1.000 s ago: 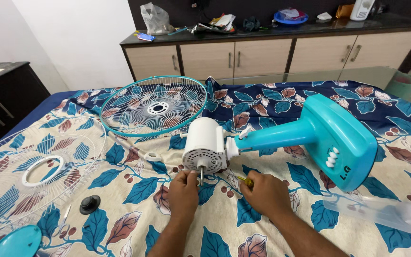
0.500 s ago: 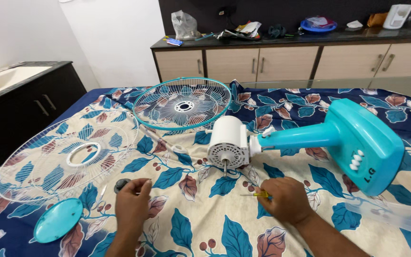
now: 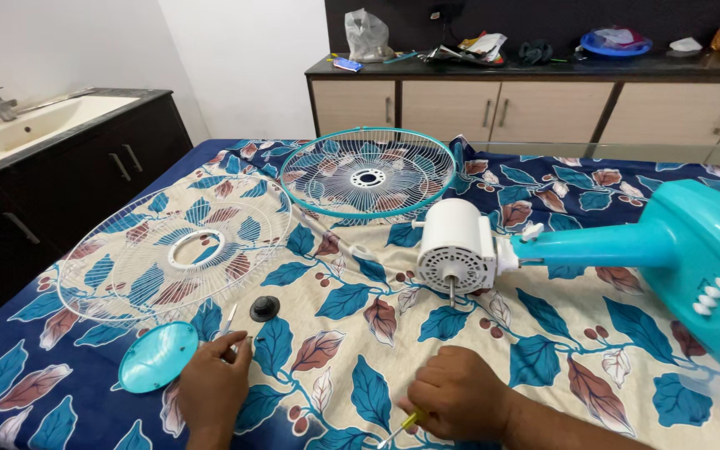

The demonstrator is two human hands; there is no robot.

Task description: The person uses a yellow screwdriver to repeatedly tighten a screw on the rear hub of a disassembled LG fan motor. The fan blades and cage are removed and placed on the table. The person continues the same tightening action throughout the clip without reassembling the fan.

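Observation:
A dismantled table fan lies on a leaf-patterned bedsheet. Its white motor housing (image 3: 457,247) with a bare shaft joins a teal stand and base (image 3: 693,260) at the right. My left hand (image 3: 214,385) rests on the sheet at the bottom left, fingers on a small thin metal piece (image 3: 231,321), next to a round teal cap (image 3: 158,357) and a black knob (image 3: 265,308). My right hand (image 3: 460,393) is closed around a screwdriver with a yellow-green handle (image 3: 402,424). A white wire guard (image 3: 175,248) and a teal-rimmed guard (image 3: 367,173) lie farther back.
A black cabinet with a sink (image 3: 35,123) stands along the left. A dark counter with beige cupboard doors (image 3: 543,104) runs across the back, holding a plastic bag, a blue bowl and clutter. The bed edge runs along the left.
My left hand has moved left, away from the motor, to the small parts near the teal cap. The view has swung left. My right hand still holds the screwdriver.

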